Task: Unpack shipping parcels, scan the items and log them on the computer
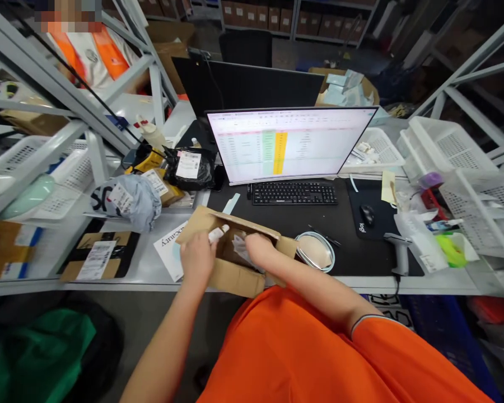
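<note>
An open cardboard box (237,278) stands at the desk's front edge, its flaps spread. My left hand (198,258) is at the box's left side, closed around a small white bottle (218,233) whose capped end points up and to the right. My right hand (258,249) reaches down into the box. Its fingers are partly hidden, close to some clear plastic wrapping (240,246) inside; whether they grip it I cannot make out. Under the box's left side lies a white printed sheet (168,252).
Behind the box are a keyboard (294,193) and a monitor (289,143). A round mirror-like item (316,251), a mouse (367,214) and a barcode scanner (399,252) lie to the right. Wrapped parcels (128,201) fill the left. A person in an orange vest (109,61) is beyond the frame.
</note>
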The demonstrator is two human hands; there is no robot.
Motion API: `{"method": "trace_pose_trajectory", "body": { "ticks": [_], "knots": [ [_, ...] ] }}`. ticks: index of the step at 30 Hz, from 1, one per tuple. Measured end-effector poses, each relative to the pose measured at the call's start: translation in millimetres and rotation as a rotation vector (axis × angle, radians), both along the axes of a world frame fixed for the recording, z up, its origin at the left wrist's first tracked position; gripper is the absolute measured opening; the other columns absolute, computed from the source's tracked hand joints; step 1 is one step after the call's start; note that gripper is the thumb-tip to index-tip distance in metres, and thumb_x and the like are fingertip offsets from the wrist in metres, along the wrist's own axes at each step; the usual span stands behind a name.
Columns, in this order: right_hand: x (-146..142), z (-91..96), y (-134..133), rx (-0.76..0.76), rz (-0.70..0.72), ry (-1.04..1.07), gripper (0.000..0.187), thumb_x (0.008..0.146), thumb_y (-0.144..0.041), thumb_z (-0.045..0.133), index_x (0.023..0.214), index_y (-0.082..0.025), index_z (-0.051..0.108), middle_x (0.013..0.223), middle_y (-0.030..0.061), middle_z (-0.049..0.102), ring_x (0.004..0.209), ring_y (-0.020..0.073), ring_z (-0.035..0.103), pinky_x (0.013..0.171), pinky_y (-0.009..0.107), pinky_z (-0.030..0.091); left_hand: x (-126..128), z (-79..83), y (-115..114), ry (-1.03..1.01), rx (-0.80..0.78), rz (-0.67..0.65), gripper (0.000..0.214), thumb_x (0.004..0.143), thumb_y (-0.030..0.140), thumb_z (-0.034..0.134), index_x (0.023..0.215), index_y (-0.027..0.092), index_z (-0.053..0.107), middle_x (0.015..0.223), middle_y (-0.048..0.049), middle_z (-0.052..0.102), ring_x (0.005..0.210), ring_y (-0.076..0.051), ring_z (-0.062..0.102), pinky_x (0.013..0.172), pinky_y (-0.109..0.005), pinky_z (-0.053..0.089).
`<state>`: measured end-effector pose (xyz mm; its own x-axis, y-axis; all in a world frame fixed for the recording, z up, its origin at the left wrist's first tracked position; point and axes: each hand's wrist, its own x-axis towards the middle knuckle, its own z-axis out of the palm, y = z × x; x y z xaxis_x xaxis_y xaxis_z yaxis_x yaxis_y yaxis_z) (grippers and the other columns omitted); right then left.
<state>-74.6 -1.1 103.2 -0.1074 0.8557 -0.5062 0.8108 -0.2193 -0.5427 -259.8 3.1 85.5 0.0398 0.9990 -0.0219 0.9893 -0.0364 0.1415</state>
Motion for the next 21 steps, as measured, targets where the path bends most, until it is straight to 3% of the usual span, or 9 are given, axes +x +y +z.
{"method": "trace_pose_trajectory", "body": {
  "ticks": [4,5,7,10,12,14,17,19,21],
  "knots": [
    [67,49.6,-39,0.342,0.162,0.22,0.01,0.09,-0.02,0.065,0.099,-0.018,0.07,0.106,0.0088,0.072,0.102,0.0213,0.066,0.092,0.033,0.051,-14,-3.6,-24,-0.424,0.142,0.274,0.031,0.087,0.042,0.063,0.107,0.019,0.057,0.106,-0.0127,0.07,0.102,-0.033,0.068,0.086,-0.045,0.054],
    [91,56.9,-48,0.433,0.138,0.32,0.011,0.09,-0.025,0.066,0.098,-0.018,0.07,0.103,0.0071,0.072,0.098,0.0201,0.066,0.089,0.031,0.051,-11,-2.2,-33,-0.568,0.173,0.343,0.034,0.084,0.045,0.066,0.106,0.021,0.055,0.103,-0.0104,0.071,0.099,-0.032,0.07,0.083,-0.043,0.055],
    [147,58.5,-63,0.518,-0.063,0.467,0.021,0.089,-0.035,0.067,0.102,-0.019,0.071,0.1,0.0057,0.073,0.092,0.0196,0.067,0.085,0.031,0.053,5,4.5,-50,-0.848,0.214,0.44,0.04,0.081,0.05,0.07,0.104,0.022,0.053,0.093,-0.0055,0.072,0.09,-0.028,0.073,0.078,-0.04,0.058],
    [234,24.9,-76,0.551,-0.564,0.429,0.038,0.083,-0.043,0.067,0.109,-0.016,0.071,0.103,0.0089,0.076,0.09,0.0236,0.068,0.081,0.035,0.055,51,20.5,-74,-1.101,0.191,0.417,0.041,0.081,0.05,0.073,0.103,0.023,0.053,0.09,-0.003,0.073,0.079,-0.022,0.075,0.072,-0.035,0.06],
    [284,-13.0,-82,0.545,-0.836,0.303,0.045,0.078,-0.044,0.067,0.112,-0.013,0.071,0.104,0.0117,0.077,0.093,0.0264,0.069,0.085,0.039,0.056,90,29.6,-87,-1.14,0.146,0.288,0.036,0.082,0.047,0.074,0.1,0.023,0.054,0.101,-0.006,0.074,0.08,-0.021,0.075,0.07,-0.034,0.061],
    [320,-51.6,-86,0.479,-1.006,0.239,0.049,0.074,-0.042,0.066,0.112,-0.011,0.071,0.106,0.015,0.076,0.097,0.0292,0.07,0.088,0.041,0.056,129,33.8,-98,-1.097,0.116,0.086,0.028,0.084,0.043,0.073,0.094,0.023,0.055,0.111,-0.0086,0.074,0.091,-0.022,0.075,0.074,-0.034,0.062],
    [349,-95.5,-88,0.395,-1.077,0.255,0.054,0.076,-0.041,0.062,0.117,-0.005,0.068,0.113,0.021,0.075,0.1,0.0307,0.071,0.085,0.041,0.058,183,29.6,-105,-0.867,0.108,-0.261,0.019,0.089,0.035,0.068,0.102,0.024,0.061,0.11,-0.0078,0.075,0.094,-0.022,0.074,0.078,-0.034,0.061],
    [357,-114.0,-81,0.363,-1.046,0.294,0.055,0.081,-0.041,0.058,0.122,-0.005,0.065,0.116,0.021,0.074,0.101,0.0286,0.072,0.084,0.037,0.059,218,20.6,-101,-0.689,0.125,-0.467,0.023,0.091,0.032,0.065,0.112,0.022,0.063,0.108,-0.0088,0.076,0.088,-0.022,0.074,0.076,-0.034,0.061],
    [362,-127.4,-70,0.335,-0.986,0.321,0.053,0.084,-0.041,0.057,0.124,-0.007,0.065,0.116,0.0187,0.075,0.103,0.0265,0.072,0.086,0.035,0.059,255,7.9,-88,-0.537,0.139,-0.59,0.023,0.095,0.03,0.061,0.115,0.019,0.063,0.112,-0.0122,0.074,0.089,-0.023,0.074,0.076,-0.033,0.06]
  ]
}}
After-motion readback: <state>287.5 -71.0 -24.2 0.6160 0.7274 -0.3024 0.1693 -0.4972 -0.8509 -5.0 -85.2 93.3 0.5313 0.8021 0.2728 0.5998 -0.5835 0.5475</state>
